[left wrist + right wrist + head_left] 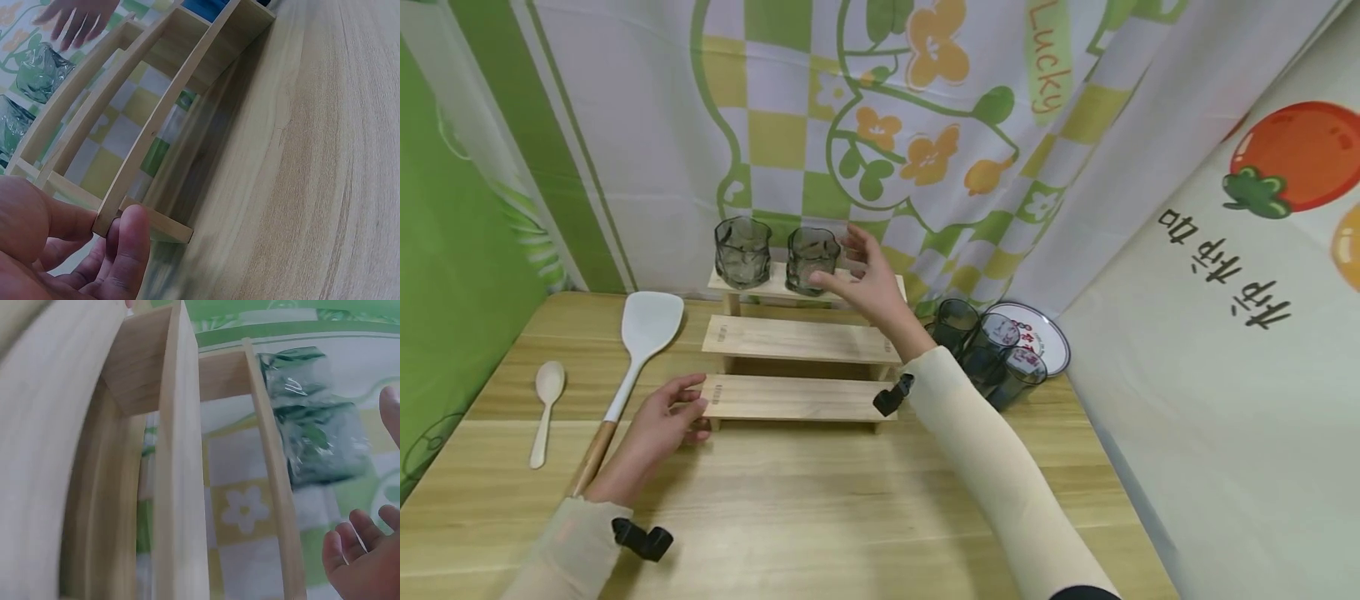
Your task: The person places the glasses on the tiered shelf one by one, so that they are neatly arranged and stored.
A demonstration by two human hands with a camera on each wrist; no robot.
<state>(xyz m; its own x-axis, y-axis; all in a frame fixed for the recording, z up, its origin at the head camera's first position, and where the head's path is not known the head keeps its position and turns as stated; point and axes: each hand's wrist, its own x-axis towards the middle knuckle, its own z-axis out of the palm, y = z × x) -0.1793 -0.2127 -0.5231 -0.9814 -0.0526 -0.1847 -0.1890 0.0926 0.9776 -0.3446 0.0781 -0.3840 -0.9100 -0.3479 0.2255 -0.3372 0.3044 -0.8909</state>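
Note:
A three-tier wooden rack point(797, 398) stands on the table. My left hand point(658, 421) pinches the left end of its lowest board, thumb above and fingers below, as the left wrist view shows. Two wavy grey glasses stand on the top tier: a left glass point(742, 254) and a right glass point(812, 262). Beside the right glass is my right hand point(872, 279), thumb and fingers spread. In the head view its thumb overlaps that glass, but the right wrist view shows a gap between the hand point(369, 562) and the glass point(325, 447).
Several dark tumblers point(988, 350) stand right of the rack, in front of a patterned plate point(1056, 337). To the left lie a white spatula point(647, 325) with a wooden handle and a small pale spoon point(548, 387). A printed curtain point(647, 125) hangs behind the rack.

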